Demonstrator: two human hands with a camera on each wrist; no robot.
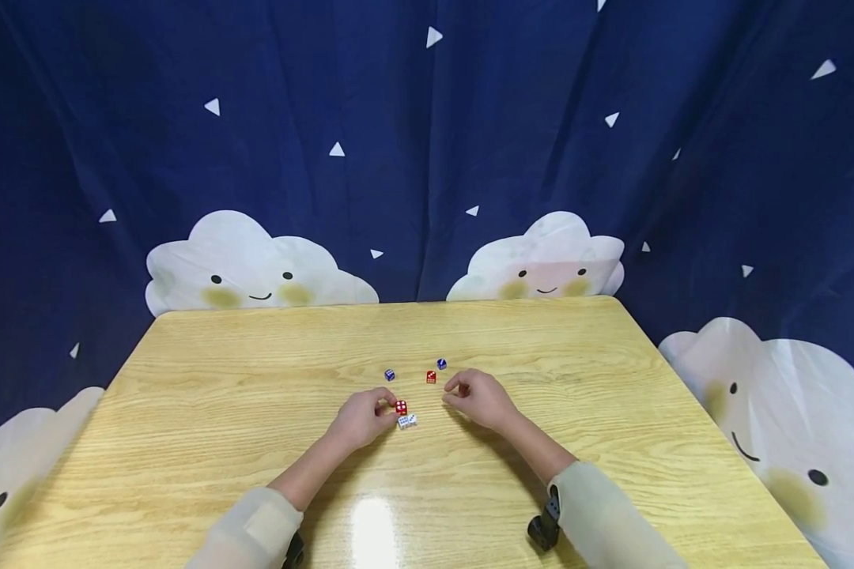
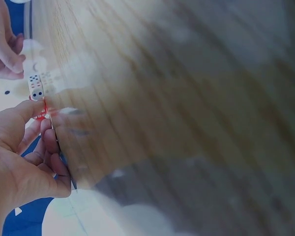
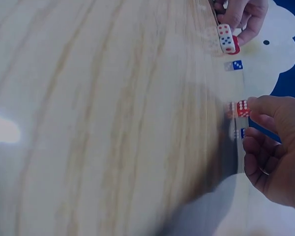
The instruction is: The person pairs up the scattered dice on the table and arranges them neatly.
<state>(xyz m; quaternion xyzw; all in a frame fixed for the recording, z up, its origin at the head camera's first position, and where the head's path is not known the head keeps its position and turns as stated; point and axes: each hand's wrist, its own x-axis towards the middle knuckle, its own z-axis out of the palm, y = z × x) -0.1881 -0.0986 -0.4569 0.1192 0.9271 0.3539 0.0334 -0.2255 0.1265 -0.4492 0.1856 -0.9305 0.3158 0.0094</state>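
My left hand (image 1: 364,416) pinches a red die (image 1: 401,407) between thumb and forefinger. Two white dice (image 1: 407,421) sit side by side right at that red die, on its near side. In the left wrist view the thumb partly covers the red die (image 2: 41,115). My right hand (image 1: 482,399) is held low over the table with a gap between thumb and forefinger and nothing in it. Just left of its fingertips lies another red die (image 1: 431,378), with a blue die (image 1: 441,364) behind it.
A second blue die (image 1: 389,374) lies beyond the left hand. All the dice are on a light wooden table (image 1: 256,356). Behind its far edge hangs a dark blue curtain (image 1: 398,190) with white clouds and triangles.
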